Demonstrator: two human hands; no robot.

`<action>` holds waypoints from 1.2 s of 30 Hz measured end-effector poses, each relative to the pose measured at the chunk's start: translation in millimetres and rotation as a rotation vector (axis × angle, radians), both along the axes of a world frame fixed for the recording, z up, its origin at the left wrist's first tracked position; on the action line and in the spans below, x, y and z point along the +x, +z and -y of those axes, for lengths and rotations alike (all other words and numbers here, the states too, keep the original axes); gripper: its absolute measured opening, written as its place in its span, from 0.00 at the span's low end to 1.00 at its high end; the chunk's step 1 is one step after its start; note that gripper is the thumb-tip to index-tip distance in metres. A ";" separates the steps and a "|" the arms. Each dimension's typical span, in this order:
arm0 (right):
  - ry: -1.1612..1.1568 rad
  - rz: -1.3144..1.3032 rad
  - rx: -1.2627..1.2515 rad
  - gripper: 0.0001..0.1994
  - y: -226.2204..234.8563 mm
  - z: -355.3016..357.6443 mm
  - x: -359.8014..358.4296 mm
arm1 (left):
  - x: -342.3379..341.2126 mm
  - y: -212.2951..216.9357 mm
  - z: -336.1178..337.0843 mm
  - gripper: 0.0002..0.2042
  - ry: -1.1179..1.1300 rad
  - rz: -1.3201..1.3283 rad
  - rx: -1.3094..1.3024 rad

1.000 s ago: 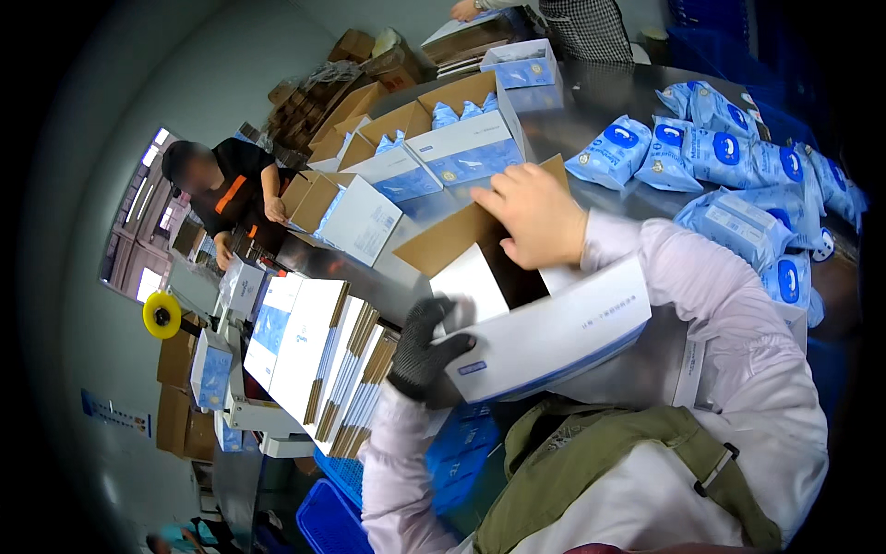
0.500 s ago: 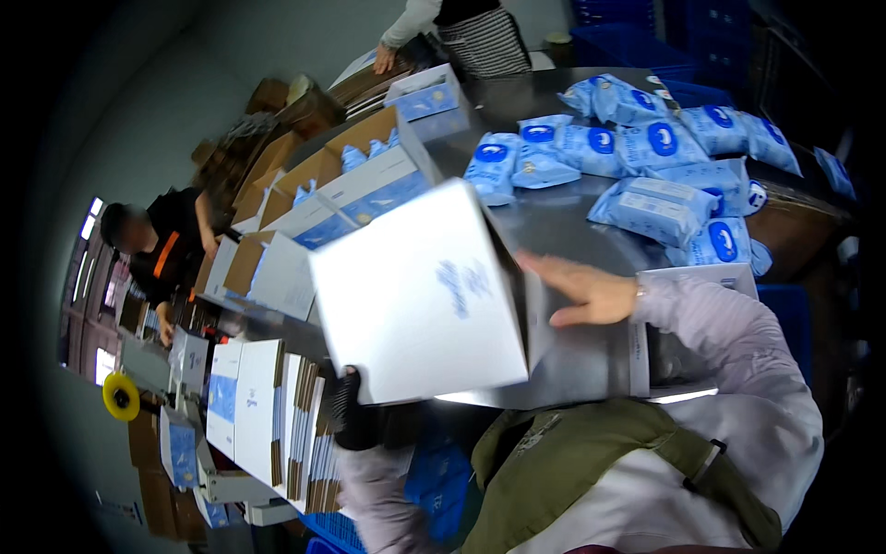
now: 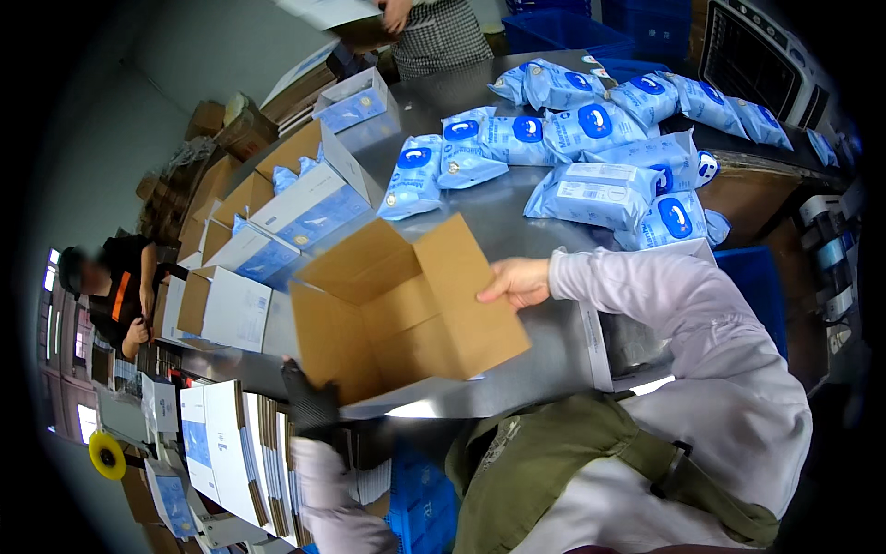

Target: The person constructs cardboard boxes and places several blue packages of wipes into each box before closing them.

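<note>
An open cardboard box (image 3: 406,323), brown inside, stands tilted over the metal table with its flaps spread and nothing inside. My right hand (image 3: 519,282) pinches the flap on the right, thumb on the brown face. At the near left corner my left hand (image 3: 314,403), in a black glove, holds the box by its side; part of its fingers is hidden. Beyond the box lie several light-blue soft packs (image 3: 591,194) with dark-blue oval labels.
Open white-and-blue cartons (image 3: 314,208), some with blue packs inside, line the table's left side. Flattened cartons (image 3: 235,443) stand upright at the near left. A blue crate (image 3: 420,494) sits below the table edge. Two other people work at the far left (image 3: 125,286) and the far side (image 3: 438,37).
The box has turned from its closed white side to its open brown inside. My right hand has gone from spread fingers beside it to gripping a flap. The far person has lifted a flat carton.
</note>
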State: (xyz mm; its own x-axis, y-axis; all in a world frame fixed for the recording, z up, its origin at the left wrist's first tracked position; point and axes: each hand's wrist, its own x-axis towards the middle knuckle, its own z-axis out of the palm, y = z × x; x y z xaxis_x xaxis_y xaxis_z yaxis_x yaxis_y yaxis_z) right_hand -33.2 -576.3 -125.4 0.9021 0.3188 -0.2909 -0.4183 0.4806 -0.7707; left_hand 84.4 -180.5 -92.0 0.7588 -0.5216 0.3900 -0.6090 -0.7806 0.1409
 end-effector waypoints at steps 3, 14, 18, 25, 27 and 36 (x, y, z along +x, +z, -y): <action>0.537 -0.110 -0.796 0.32 -27.0 9.0 22.0 | 28.2 39.1 21.3 0.29 0.146 -0.581 0.167; 0.069 -0.163 -2.362 0.50 27.6 155.2 -17.7 | 1.0 63.5 79.2 0.20 0.469 -0.512 0.245; -0.323 0.352 -1.722 0.51 72.8 135.0 -11.6 | -5.7 65.5 75.3 0.20 0.496 -0.478 0.223; -0.045 0.667 -0.274 0.41 158.6 36.4 35.7 | -5.5 58.7 62.8 0.18 0.496 -0.414 0.140; 0.236 0.509 -0.232 0.39 150.9 23.3 70.2 | 3.9 49.2 77.0 0.16 0.450 -0.408 0.059; 0.974 0.150 -0.818 0.32 -3.0 -157.6 123.9 | 7.9 47.8 57.5 0.15 0.576 -0.452 -0.021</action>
